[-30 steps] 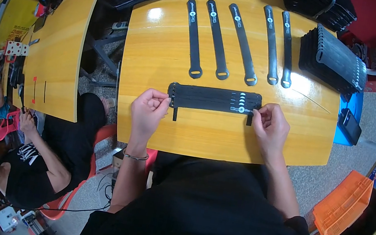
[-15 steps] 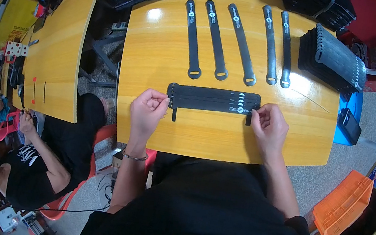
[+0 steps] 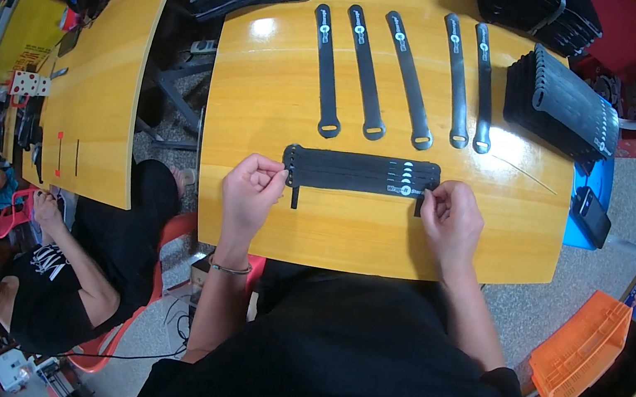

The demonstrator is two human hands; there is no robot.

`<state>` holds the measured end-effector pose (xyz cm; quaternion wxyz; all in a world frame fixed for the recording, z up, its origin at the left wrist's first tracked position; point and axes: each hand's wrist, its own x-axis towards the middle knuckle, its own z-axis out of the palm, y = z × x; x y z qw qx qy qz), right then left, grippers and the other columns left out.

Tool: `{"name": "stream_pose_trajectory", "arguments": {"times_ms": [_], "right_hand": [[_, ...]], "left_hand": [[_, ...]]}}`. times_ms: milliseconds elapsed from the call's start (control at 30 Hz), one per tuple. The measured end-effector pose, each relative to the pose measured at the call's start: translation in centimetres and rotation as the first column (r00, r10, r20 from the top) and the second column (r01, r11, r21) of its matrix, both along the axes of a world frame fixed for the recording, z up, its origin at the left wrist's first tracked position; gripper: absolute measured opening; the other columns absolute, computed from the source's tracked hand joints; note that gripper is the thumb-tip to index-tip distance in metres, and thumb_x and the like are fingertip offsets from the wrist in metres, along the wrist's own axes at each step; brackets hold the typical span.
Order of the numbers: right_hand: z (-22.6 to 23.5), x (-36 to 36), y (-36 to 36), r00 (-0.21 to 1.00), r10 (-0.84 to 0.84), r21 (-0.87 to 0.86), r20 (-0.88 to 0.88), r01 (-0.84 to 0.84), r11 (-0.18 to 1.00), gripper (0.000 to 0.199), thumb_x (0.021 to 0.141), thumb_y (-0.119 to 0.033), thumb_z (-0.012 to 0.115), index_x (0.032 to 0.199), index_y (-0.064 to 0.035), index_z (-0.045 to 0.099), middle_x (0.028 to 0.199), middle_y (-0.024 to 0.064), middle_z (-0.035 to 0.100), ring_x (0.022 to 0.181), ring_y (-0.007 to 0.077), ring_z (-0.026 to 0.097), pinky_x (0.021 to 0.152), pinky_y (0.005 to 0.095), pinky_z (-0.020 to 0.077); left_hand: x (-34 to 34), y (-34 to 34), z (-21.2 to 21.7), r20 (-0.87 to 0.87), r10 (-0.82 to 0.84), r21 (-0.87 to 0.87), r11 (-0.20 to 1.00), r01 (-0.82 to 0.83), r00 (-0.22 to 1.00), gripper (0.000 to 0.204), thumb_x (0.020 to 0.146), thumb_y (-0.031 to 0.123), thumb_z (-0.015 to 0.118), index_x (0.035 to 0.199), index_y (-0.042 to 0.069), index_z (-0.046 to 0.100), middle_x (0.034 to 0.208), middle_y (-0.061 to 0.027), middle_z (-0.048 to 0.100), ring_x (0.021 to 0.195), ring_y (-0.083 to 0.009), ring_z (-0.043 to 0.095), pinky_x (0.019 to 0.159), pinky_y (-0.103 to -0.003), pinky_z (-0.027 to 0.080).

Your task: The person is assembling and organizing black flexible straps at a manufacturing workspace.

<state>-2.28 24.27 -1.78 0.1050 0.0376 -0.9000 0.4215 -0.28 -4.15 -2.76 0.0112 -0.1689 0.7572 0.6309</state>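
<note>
Yellow wood tables (image 3: 269, 89), grey floor (image 3: 525, 317), orange crate (image 3: 582, 352)

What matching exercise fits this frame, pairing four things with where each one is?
Things:
1. bundle of black straps
2. five single straps
3. upright stack of straps
4. orange crate

Places:
A. on the floor, right of the person
B. laid side by side across the far part of the table
C. held at its ends by the left hand and right hand
D. at the table's right edge

Pairs: 1-C, 2-B, 3-D, 4-A
</note>
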Motion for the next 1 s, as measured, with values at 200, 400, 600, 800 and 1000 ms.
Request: {"name": "stream_pose_trajectory", "arguments": {"times_ms": [200,400,600,800,1000], "right_hand": [[0.1,0.0,-0.2,0.998,-0.003,0.025,-0.059,0.005,1.000,0.019,0.074,0.005,0.069,0.079,-0.0013,0.052,0.082,0.0089,0.049,0.053,0.0165,0.051,0.049,0.0298,0.0441],[0.1,-0.2,0.0,0.999,-0.001,-0.001,-0.037,0.001,1.000,0.019,0.074,0.005,0.067,0.078,-0.0010,0.050,0.082,0.0095,0.048,0.053,0.0159,0.051,0.048,0.0273,0.0435],[-0.1,0.3,1.1,1.000,-0.008,-0.307,-0.002,0.007,0.952,0.015,0.075,0.003,0.066,0.079,-0.0023,0.052,0.082,0.0104,0.050,0.057,0.0166,0.050,0.051,0.0264,0.0424],[0.8,0.8,1.1,0.956,0.182,0.033,-0.231,-0.179,0.983,0.013,0.079,-0.004,0.059,0.089,-0.0050,0.068,0.091,0.0103,0.062,0.085,0.0274,0.059,0.075,0.0359,0.0475],[0.6,0.5,1.0,0.983,0.118,-0.042,-0.143,-0.125,0.991,0.015,0.086,-0.007,0.051,0.083,-0.0023,0.065,0.086,0.0127,0.062,0.083,0.0295,0.058,0.075,0.0369,0.0468]], "left_hand": [[0.0,0.2,-0.2,-0.009,0.012,-0.008,1.000,-0.013,1.000,0.005,0.086,-0.005,0.062,0.087,-0.003,0.058,0.070,0.0000,0.059,0.057,-0.0021,0.053,0.050,-0.015,0.040],[-0.1,0.4,-0.2,-0.034,0.010,-0.021,1.000,-0.010,0.999,0.006,0.085,-0.005,0.062,0.088,-0.004,0.057,0.070,-0.0009,0.060,0.059,-0.0028,0.055,0.051,-0.015,0.041],[0.6,0.7,0.2,-0.107,0.047,-0.112,0.992,-0.059,0.993,0.008,0.086,-0.004,0.062,0.092,-0.003,0.058,0.089,-0.0070,0.061,0.063,-0.0054,0.057,0.053,-0.018,0.045],[0.5,5.5,5.6,-0.342,-0.328,-0.668,0.744,0.017,0.881,0.019,0.080,0.001,0.068,0.098,0.001,0.062,0.095,-0.0114,0.058,0.089,-0.0215,0.061,0.072,-0.030,0.052],[-1.8,6.5,4.3,-0.355,-0.472,-0.725,0.684,0.081,0.807,0.025,0.078,0.014,0.071,0.099,0.004,0.061,0.098,-0.0121,0.057,0.096,-0.0314,0.056,0.085,-0.041,0.045]]}}
